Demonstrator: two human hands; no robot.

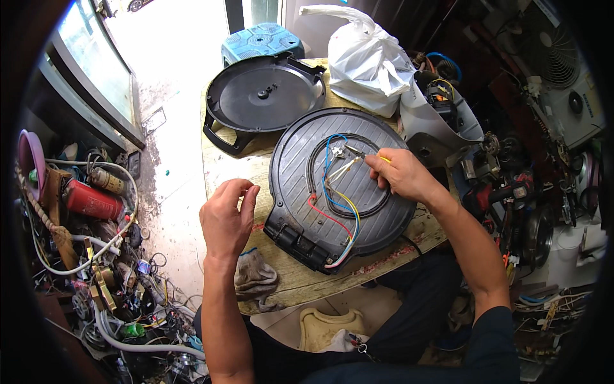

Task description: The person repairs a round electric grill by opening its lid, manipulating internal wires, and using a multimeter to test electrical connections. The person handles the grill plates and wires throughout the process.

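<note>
A round black electric griddle half point(297, 147) lies ribbed side up on the wooden table, with a ring-shaped heating element point(311, 168) on it. Red, blue, yellow and white wires point(339, 201) run from its near edge to the middle. My right hand point(398, 174) is closed round pliers point(355, 152), their jaws beside a small metal part point(337, 152) near the wire ends. Left of the griddle, my left hand point(227, 214) is raised with curled fingers; what they hold, if anything, is hidden. A dirty cloth glove point(254, 275) lies near that wrist.
A black round cover point(265, 96) lies behind, with small dark pieces on it. Beyond stand a blue stool point(262, 41), a white plastic bag point(371, 61) and a grey housing point(438, 125). Tangled wires and a red cylinder point(94, 200) crowd the left floor; tools and parts the right.
</note>
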